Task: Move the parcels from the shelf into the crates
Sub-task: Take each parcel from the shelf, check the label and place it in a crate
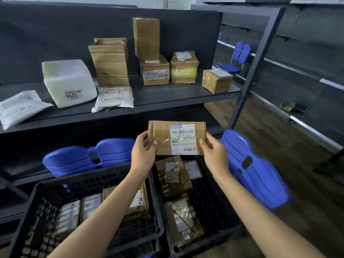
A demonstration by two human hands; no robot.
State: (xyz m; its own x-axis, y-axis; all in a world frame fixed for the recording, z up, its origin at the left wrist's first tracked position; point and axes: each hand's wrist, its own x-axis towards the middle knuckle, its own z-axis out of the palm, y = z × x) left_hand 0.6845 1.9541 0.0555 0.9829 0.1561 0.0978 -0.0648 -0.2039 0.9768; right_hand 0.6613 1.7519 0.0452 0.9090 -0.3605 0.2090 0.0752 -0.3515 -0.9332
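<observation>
I hold a flat brown cardboard parcel (163,135) with a white barcode label facing me, in the air above the crates. My left hand (144,151) pinches its left edge and my right hand (214,151) pinches its right edge. Below stand two black plastic crates: the left crate (46,185) holds several labelled parcels, the right crate (219,207) holds brown parcels too. On the dark shelf (167,101) behind remain several cardboard boxes (111,62), a white wrapped block (68,82) and white poly bags (114,97).
Blue plastic chair backs sit under the shelf at left (89,157) and beside the right crate (255,168). A dark metal shelf post (256,66) slants at the right. More dark shelving (307,62) and wooden floor lie to the right.
</observation>
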